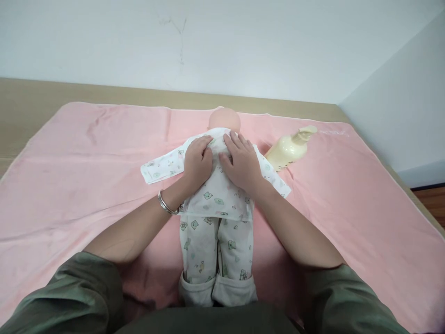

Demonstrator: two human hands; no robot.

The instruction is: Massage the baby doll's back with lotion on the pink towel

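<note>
A baby doll [224, 119] lies lengthwise before me, its bald head at the far end and no face showing. It is dressed in a white printed top [217, 197] and matching trousers [200, 250] with turned-up cuffs. My left hand [199, 160] rests on the left side of the doll's upper body, fingers extended over the cloth. On the other side, my right hand [241, 162] lies flat with its fingers pointing toward the head. Both thumbs face each other across a narrow gap. Neither hand grips anything.
A pink blanket [86, 185] covers most of the wooden surface [139, 93]. To the right of the doll, a cream pump bottle [288, 148] lies tilted on its side, close to the right sleeve. A white wall [243, 51] stands behind.
</note>
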